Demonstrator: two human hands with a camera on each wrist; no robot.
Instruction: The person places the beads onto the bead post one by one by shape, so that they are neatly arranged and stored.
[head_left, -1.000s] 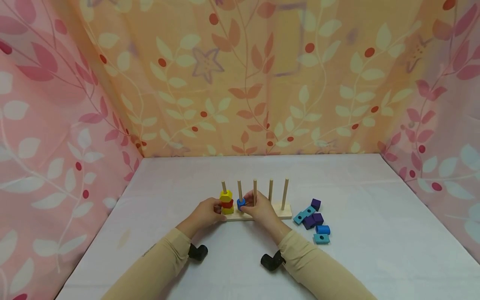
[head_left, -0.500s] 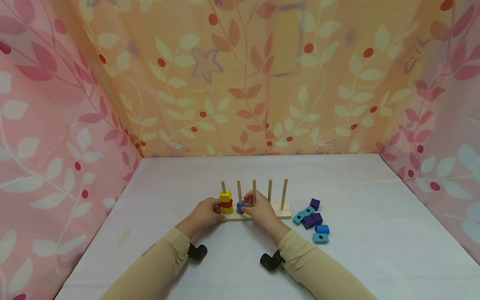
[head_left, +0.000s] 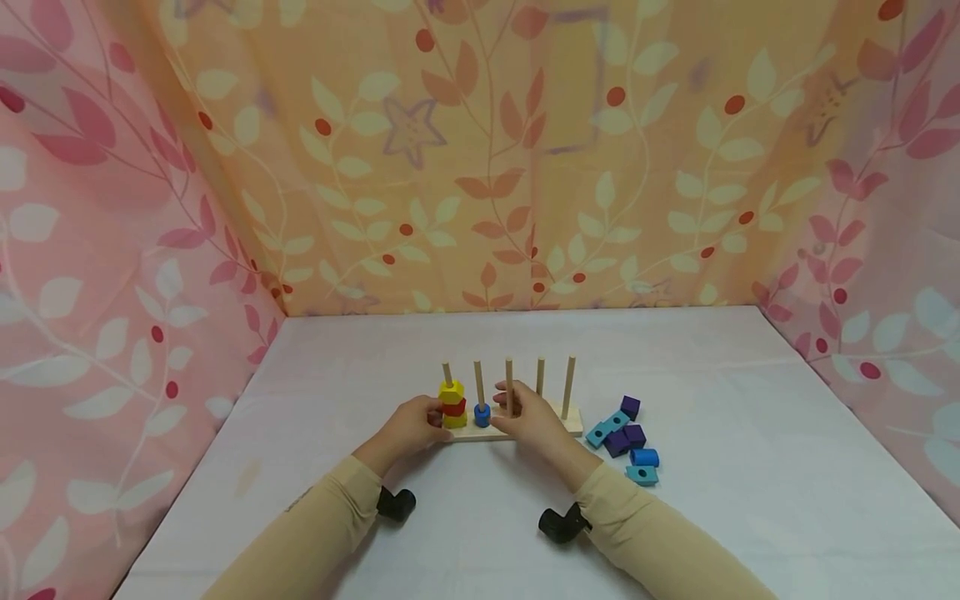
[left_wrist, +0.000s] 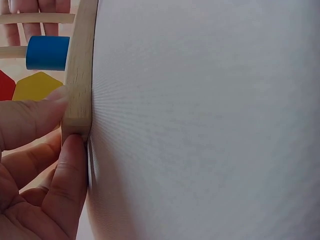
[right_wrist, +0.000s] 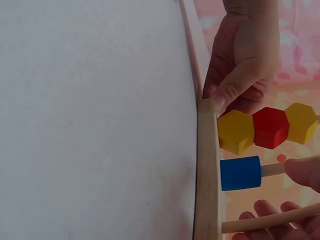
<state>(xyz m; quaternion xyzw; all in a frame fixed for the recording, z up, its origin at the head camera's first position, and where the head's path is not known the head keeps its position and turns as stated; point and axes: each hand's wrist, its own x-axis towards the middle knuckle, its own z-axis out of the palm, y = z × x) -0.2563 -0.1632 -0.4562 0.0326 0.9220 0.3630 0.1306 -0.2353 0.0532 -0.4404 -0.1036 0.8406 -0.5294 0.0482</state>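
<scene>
A wooden peg board (head_left: 483,434) with several upright pegs stands on the table. My left hand (head_left: 408,423) grips its left end, thumb on the top and fingers at the end face (left_wrist: 75,129). The leftmost peg carries a yellow hexagonal block (head_left: 452,392), a red one (right_wrist: 270,128) and another yellow one (right_wrist: 237,132) at the bottom. On the second peg a blue cylinder (right_wrist: 241,173) sits down against the base. My right hand (head_left: 534,419) surrounds the third peg (head_left: 509,385) loosely, apart from the cylinder; its thumb (right_wrist: 302,174) is near the second peg.
Right of the board lie loose purple blocks (head_left: 630,407), teal rectangular blocks (head_left: 642,475) with holes, and a blue cylinder on its side (head_left: 645,457). A black camera mount (head_left: 396,504) hangs at each wrist. Flowered cloth walls (head_left: 480,208) enclose the white table.
The blue cylinder has slid down the second peg to the base. My right hand has let go of it and shifted slightly right. The left hand stays put.
</scene>
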